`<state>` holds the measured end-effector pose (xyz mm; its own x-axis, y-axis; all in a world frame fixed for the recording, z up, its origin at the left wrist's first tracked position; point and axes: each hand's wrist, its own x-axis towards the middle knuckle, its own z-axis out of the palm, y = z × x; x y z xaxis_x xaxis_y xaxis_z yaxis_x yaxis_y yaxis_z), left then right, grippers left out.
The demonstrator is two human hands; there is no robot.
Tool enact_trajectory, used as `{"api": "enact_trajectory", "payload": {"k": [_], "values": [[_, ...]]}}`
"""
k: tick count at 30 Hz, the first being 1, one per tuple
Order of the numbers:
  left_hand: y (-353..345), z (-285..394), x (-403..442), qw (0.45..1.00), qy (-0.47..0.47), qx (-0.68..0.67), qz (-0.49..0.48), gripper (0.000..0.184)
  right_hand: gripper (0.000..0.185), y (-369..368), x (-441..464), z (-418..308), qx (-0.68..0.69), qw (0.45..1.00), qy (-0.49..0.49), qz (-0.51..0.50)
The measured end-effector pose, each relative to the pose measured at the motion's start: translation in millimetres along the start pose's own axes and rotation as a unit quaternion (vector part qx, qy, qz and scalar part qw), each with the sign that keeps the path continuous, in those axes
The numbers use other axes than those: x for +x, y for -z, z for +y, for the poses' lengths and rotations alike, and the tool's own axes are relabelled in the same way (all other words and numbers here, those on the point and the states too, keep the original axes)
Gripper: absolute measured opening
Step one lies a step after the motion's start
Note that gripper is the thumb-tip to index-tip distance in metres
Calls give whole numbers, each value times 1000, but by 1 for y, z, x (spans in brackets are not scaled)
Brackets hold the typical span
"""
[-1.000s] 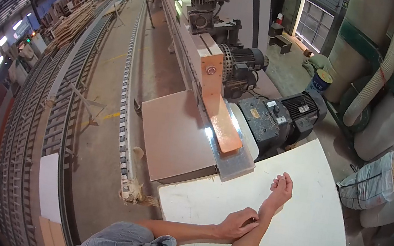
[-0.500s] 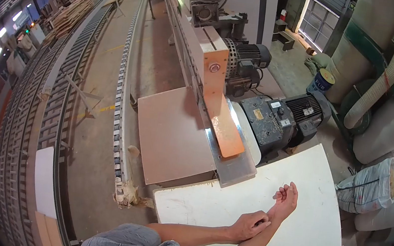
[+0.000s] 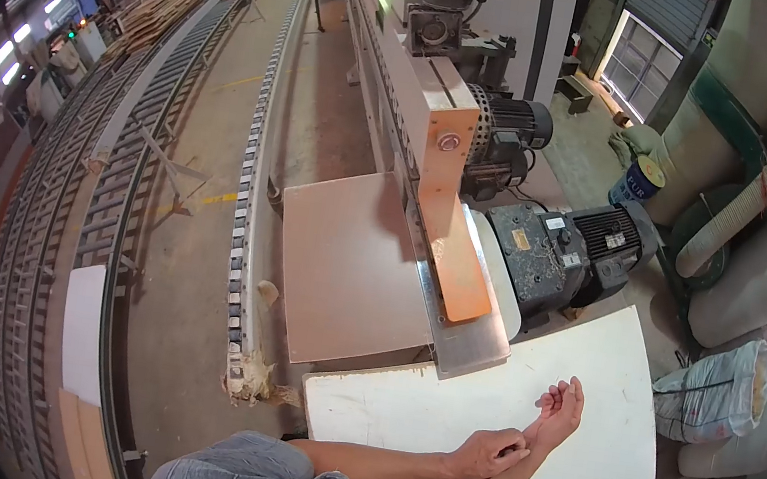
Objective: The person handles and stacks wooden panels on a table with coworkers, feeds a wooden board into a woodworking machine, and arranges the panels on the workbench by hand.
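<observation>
My left hand [image 3: 482, 455] lies across my right wrist [image 3: 530, 448], its fingers curled and their tips against the skin. My right hand [image 3: 561, 413] is turned palm up with loosely bent fingers, and nothing shows in it. Both arms are above a white board surface [image 3: 614, 409]. Beyond my hands, a flat metal plate [image 3: 475, 352] extends from under an orange-faced machine beam [image 3: 459, 275]. A brown flat panel [image 3: 355, 270] lies to the left of that beam.
A dark motor with gearbox [image 3: 538, 256] stands right of the beam. Roller conveyors [image 3: 244, 220] run along the left side. At the right are a tied white sack [image 3: 715, 389], a blue bucket [image 3: 639, 182] and a ribbed hose [image 3: 744, 217].
The view has shifted, so the machine and panel appear slightly further right and lower. My left hand stays at my right wrist, with little change in either hand's pose.
</observation>
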<state>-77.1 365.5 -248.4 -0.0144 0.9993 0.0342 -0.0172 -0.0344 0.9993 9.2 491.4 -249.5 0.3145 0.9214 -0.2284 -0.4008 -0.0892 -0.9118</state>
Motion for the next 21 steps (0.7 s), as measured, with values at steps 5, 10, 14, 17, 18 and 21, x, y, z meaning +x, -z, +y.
{"api": "enact_trajectory", "payload": {"k": [5,10,14,17,18,21], "values": [[1,-1,0,1000,3,3,-4,20,27,0,-1,0,-2,1000,3,-3],[2,2,0,1000,21,9,-13,20,26,2,1,1,3,1000,-1,-6],[2,0,-1,1000,14,-2,-11,20,26,1,0,2,1,1000,0,-1],[3,1,0,999,34,-9,-23,20,26,0,-1,1,-2,1000,1,-6],[4,1,0,999,39,-7,-26,19,26,0,0,2,-2,1000,1,-6],[4,3,1,999,33,-5,-28,19,26,0,0,2,-1,1000,4,-5]]}}
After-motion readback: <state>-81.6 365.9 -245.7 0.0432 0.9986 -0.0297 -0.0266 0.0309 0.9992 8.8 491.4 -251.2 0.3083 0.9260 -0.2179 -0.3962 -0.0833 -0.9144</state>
